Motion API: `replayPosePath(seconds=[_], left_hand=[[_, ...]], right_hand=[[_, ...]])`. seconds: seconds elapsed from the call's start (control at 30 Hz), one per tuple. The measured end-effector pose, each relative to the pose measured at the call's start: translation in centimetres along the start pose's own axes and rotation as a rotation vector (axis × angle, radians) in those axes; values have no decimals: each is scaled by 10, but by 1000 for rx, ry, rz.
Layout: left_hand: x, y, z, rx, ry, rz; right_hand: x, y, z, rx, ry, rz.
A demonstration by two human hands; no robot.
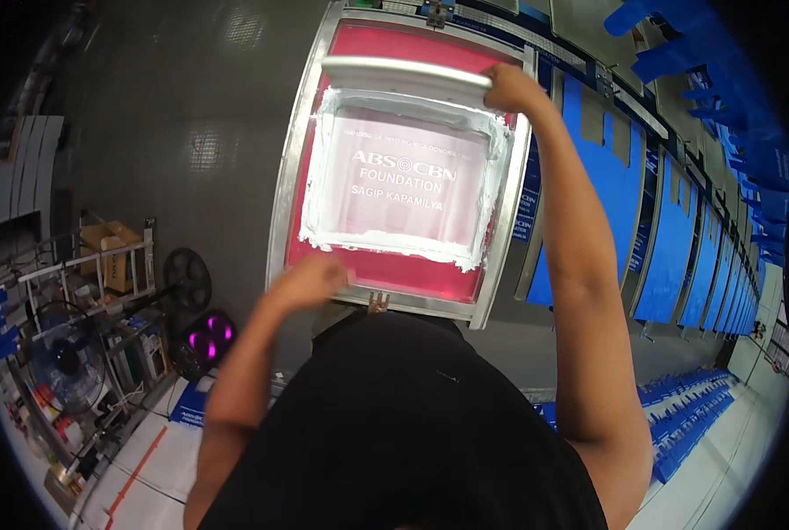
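Note:
A metal-edged screen printing frame lies in front of me. Its mesh is pink-red, with a paler rectangular area carrying lettering in the middle. Thick white ink rings that area. At the frame's far end, a squeegee with a long pale rounded handle rests across the mesh. My right hand is closed around the right end of this handle. Near the frame's lower left corner is my left hand, smeared by motion; its fingers look bent, but whether it holds anything cannot be made out.
Blue fabric panels lie on a long row of boards to the right. More blue pieces hang at the upper right. A metal clamp sits at the frame's near edge. At the lower left stand a fan, a rack with a cardboard box, and a lit speaker.

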State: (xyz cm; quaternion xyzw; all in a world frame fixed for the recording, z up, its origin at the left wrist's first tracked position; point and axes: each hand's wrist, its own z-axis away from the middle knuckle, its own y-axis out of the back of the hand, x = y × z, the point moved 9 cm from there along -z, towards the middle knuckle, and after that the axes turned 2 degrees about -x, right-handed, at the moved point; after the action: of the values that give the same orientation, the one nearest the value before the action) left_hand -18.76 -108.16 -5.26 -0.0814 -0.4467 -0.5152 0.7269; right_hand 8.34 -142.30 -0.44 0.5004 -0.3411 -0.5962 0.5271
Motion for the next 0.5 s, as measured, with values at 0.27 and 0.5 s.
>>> replayPosePath(seconds=[0.27, 0.5], left_hand=[[-77, -181, 4, -220, 155, 769], [-22, -144, 28, -276, 6, 697]], right_hand=[[-45, -27, -5, -182, 60, 29], [-86, -17, 8, -104, 38, -8]])
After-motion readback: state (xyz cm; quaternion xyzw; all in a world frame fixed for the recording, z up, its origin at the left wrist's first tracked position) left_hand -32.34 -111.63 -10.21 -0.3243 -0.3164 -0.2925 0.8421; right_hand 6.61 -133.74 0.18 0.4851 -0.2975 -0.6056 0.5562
